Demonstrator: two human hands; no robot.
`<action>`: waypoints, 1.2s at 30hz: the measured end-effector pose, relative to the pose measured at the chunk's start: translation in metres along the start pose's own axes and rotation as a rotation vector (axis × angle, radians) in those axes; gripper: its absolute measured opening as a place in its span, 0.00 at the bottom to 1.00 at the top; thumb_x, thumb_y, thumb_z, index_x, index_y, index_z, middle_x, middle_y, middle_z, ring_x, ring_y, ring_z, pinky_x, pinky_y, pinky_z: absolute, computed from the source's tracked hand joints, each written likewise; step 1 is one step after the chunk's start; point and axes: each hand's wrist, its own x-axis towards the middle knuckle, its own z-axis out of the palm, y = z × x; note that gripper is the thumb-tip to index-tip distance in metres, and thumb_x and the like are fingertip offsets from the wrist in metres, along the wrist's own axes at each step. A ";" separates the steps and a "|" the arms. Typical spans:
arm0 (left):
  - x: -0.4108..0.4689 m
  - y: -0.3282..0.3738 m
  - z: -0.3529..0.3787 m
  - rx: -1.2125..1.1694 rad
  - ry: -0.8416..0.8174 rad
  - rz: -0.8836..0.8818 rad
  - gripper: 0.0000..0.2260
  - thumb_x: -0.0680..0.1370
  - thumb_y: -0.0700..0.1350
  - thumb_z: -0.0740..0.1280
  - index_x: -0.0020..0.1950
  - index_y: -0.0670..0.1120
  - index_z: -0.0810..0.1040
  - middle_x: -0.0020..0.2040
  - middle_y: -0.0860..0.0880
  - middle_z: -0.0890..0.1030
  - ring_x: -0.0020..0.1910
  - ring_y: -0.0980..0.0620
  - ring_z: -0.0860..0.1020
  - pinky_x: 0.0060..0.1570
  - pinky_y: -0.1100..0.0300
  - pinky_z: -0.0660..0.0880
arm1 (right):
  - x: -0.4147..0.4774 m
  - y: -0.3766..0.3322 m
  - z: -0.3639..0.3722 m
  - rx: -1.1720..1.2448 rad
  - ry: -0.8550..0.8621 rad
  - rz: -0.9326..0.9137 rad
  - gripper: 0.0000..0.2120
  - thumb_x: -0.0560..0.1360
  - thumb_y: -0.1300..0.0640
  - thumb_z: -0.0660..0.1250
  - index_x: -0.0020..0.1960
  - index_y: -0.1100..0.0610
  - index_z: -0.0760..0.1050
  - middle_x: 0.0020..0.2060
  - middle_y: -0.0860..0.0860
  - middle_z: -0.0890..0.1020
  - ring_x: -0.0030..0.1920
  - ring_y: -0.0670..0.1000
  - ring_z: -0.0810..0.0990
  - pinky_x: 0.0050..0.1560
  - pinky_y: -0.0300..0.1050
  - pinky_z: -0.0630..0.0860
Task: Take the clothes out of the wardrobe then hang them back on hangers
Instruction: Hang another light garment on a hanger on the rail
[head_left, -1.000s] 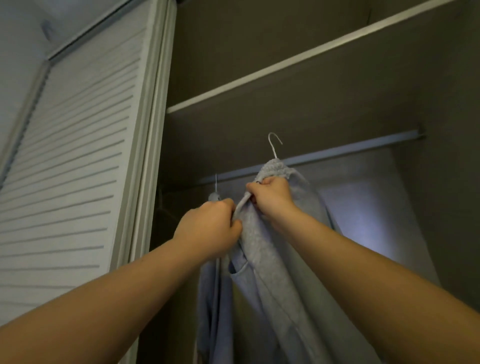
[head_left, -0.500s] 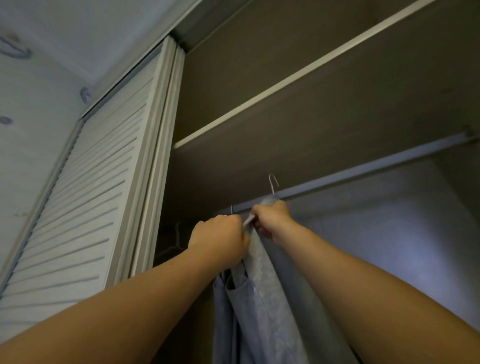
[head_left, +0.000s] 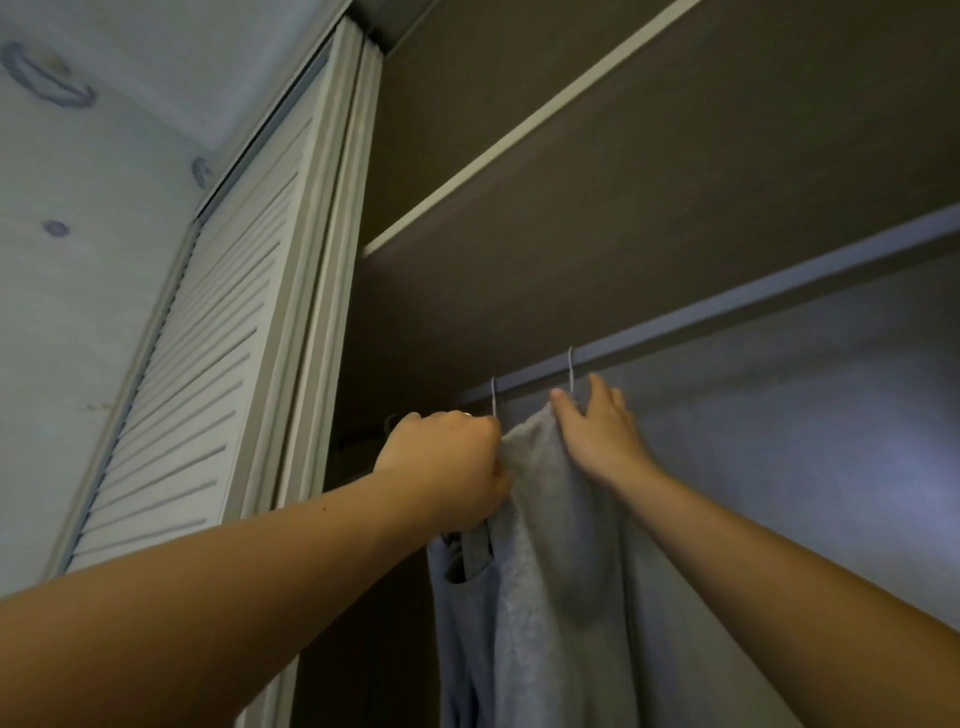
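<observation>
A grey garment (head_left: 550, 545) hangs on a wire hanger whose hook (head_left: 570, 364) sits over the wardrobe rail (head_left: 753, 301). My right hand (head_left: 597, 436) rests on the garment's top, thumb and straight fingers on either side of the hook's base. My left hand (head_left: 447, 462) is a fist gripping the garment's left shoulder edge. Just left of it, a bluish garment (head_left: 457, 613) hangs from a second hook (head_left: 493, 397), its top hidden behind my left hand.
A white louvred door (head_left: 208, 364) stands folded at the left of the opening. A dark shelf (head_left: 519, 130) runs above the rail. The rail to the right of my hands carries nothing, with the wardrobe's back wall (head_left: 805, 441) behind.
The hanger with the grey garment rose and its hook went over the rail. My right hand's fingers straightened from their grip. The view tilted upward.
</observation>
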 end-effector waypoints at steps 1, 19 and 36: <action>-0.002 0.000 0.000 0.010 -0.014 0.008 0.10 0.82 0.58 0.56 0.49 0.52 0.66 0.39 0.54 0.70 0.42 0.52 0.71 0.55 0.51 0.70 | 0.004 0.004 0.005 0.049 -0.064 0.010 0.34 0.80 0.39 0.56 0.79 0.55 0.53 0.77 0.54 0.58 0.76 0.58 0.59 0.73 0.54 0.59; 0.008 -0.035 0.062 0.153 -0.203 -0.142 0.11 0.80 0.52 0.64 0.61 0.50 0.72 0.46 0.51 0.74 0.54 0.47 0.77 0.63 0.46 0.69 | 0.048 0.000 0.117 0.148 -0.380 0.047 0.41 0.63 0.37 0.59 0.72 0.54 0.62 0.62 0.54 0.75 0.58 0.58 0.77 0.61 0.61 0.74; -0.080 -0.075 0.010 0.443 0.114 0.103 0.27 0.79 0.61 0.57 0.76 0.52 0.62 0.76 0.47 0.66 0.78 0.42 0.57 0.75 0.43 0.56 | -0.047 -0.038 0.069 0.161 -0.318 -0.173 0.30 0.81 0.39 0.54 0.79 0.44 0.49 0.79 0.46 0.51 0.79 0.52 0.49 0.76 0.60 0.49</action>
